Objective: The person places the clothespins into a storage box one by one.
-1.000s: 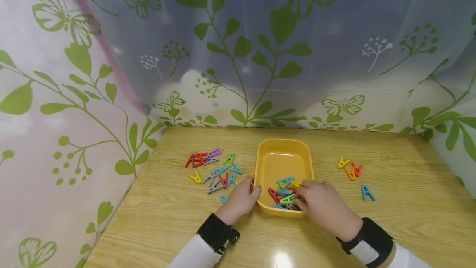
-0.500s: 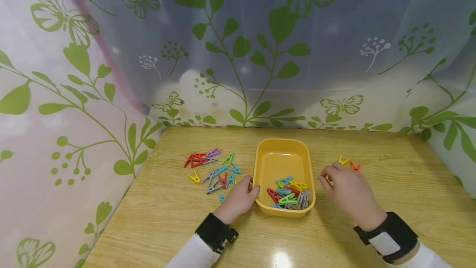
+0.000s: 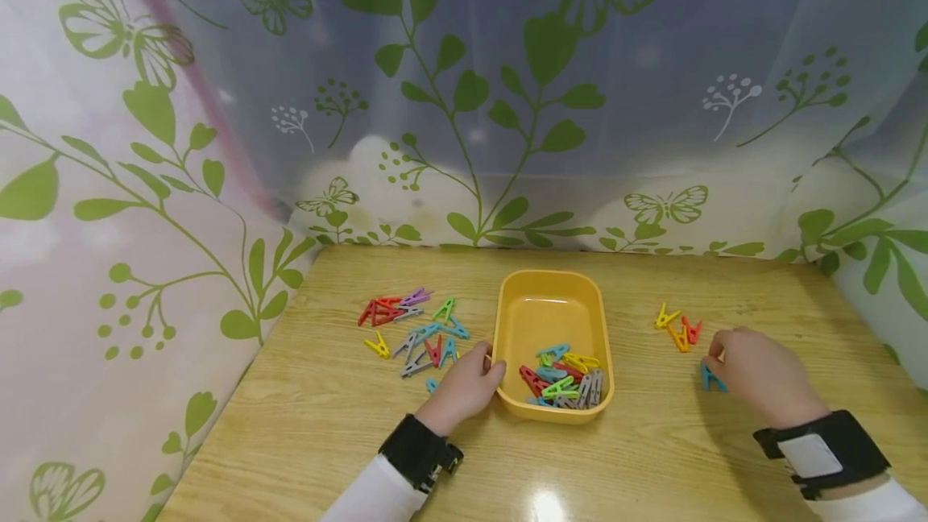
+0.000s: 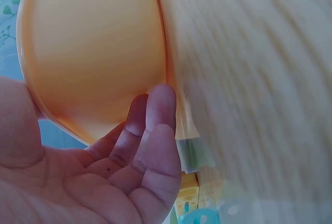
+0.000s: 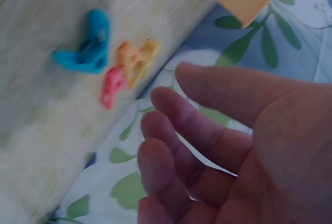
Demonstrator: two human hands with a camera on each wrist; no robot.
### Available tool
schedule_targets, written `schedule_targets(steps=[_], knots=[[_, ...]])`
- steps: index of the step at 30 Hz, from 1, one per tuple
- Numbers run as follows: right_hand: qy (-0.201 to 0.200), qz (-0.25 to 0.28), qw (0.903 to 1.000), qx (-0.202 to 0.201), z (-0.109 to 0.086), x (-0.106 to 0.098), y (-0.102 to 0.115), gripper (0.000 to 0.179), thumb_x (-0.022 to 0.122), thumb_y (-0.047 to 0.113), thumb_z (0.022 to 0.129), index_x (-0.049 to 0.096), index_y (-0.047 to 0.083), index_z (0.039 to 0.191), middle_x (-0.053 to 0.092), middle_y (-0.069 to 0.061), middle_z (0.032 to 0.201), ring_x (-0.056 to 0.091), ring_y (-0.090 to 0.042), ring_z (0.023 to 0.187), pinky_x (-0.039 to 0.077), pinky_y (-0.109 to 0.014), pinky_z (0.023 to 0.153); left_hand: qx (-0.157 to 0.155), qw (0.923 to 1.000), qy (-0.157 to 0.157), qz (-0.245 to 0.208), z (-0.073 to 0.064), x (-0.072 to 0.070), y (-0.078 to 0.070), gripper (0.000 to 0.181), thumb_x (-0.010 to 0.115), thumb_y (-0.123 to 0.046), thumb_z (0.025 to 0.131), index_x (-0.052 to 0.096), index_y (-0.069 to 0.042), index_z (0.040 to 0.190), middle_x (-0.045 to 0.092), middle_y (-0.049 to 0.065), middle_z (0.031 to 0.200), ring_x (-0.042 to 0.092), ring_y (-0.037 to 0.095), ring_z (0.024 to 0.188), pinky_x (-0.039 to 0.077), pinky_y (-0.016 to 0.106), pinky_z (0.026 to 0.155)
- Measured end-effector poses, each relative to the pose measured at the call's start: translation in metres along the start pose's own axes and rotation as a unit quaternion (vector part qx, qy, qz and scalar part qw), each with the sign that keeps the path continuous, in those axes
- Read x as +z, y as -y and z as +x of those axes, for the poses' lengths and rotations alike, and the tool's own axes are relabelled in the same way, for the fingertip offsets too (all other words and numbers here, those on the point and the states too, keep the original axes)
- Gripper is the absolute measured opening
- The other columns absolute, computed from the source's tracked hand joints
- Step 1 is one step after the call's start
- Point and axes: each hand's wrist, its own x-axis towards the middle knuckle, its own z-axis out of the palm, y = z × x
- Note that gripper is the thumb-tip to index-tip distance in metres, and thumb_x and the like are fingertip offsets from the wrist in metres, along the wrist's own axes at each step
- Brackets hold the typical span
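A yellow plastic tub [image 3: 554,316] stands mid-table, with several coloured clothespins lying in its near end. My left hand [image 3: 464,389] holds the tub's left side. The thumb is over the rim; in the left wrist view the fingers [image 4: 161,107] lie against the outer wall. On the right, my right hand [image 3: 761,373] hovers by a blue clothespin [image 3: 712,379] and partly covers it in the head view. Seen from the right wrist, the blue clothespin [image 5: 91,47] lies apart from the fingertips, and nothing is between thumb and fingers.
A yellow [image 3: 667,316], an orange [image 3: 678,337] and a red clothespin [image 3: 692,331] lie together right of the tub. Several mixed clothespins [image 3: 428,333] are scattered left of it. A patterned curtain [image 3: 464,103] hangs behind the wooden table [image 3: 319,393].
My right hand has left the tub, where grey clothespins now show at its near right corner, and has moved right to the blue clothespin. The left hand stays on the tub.
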Motion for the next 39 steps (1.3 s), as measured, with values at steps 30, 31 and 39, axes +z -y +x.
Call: schedule_targets(steps=[30,31,39], knots=[[0.084,0.041,0.9928,0.075,0.000,0.019,-0.021,0.024,0.065,0.018,0.098,0.068,0.004,0.079,0.054,-0.002,0.068,0.048,-0.017,0.061,0.035,-0.031,0.055,0.006,0.9999,0.004,0.008,0.000,0.000,-0.001,0.028,0.049,-0.027,0.107,0.057,-0.005,0.123,0.054,0.004,0.085,0.052,0.017,0.071,0.042,0.030,0.062],[0.076,0.041,0.9936,0.073,0.001,0.017,-0.019,0.023,0.065,0.017,0.098,0.069,0.003,0.081,0.055,-0.003,0.069,0.048,-0.018,0.061,0.036,-0.031,0.055,0.005,0.9999,0.004,0.008,-0.001,0.000,-0.001,0.028,0.049,-0.027,0.107,0.057,-0.005,0.124,0.054,0.004,0.085,0.052,0.017,0.071,0.041,0.030,0.062],[-0.054,0.008,0.9985,0.009,0.005,0.002,0.016,0.023,0.071,0.015,0.095,0.067,0.002,0.077,0.054,-0.004,0.069,0.046,-0.016,0.058,0.035,-0.030,0.052,0.005,1.0000,0.005,0.001,-0.001,-0.001,-0.002,0.029,0.050,-0.026,0.107,0.056,-0.004,0.123,0.052,0.004,0.084,0.050,0.017,0.070,0.040,0.029,0.061]])
